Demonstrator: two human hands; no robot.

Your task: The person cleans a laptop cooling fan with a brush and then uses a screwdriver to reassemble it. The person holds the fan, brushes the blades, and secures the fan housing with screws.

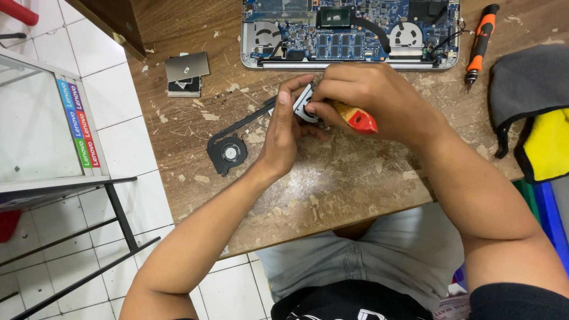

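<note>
On a worn wooden table [332, 184] lies a black laptop cooling assembly: a round fan [227, 153] at the left, joined by a thin heat pipe [252, 118] to a second fan part [305, 105]. My left hand [283, 130] grips that second fan part from the left. My right hand [370, 98] holds a screwdriver with a red and yellow handle [355, 117], its tip hidden against the fan part. An opened laptop [349, 32] with its blue circuit board bare sits at the table's far edge.
An orange and black screwdriver [481, 41] lies right of the laptop. A grey and yellow cloth [533, 106] covers the right edge. A small flat metal drive [186, 72] rests at the upper left. A glass cabinet [41, 118] stands on the tiled floor to the left.
</note>
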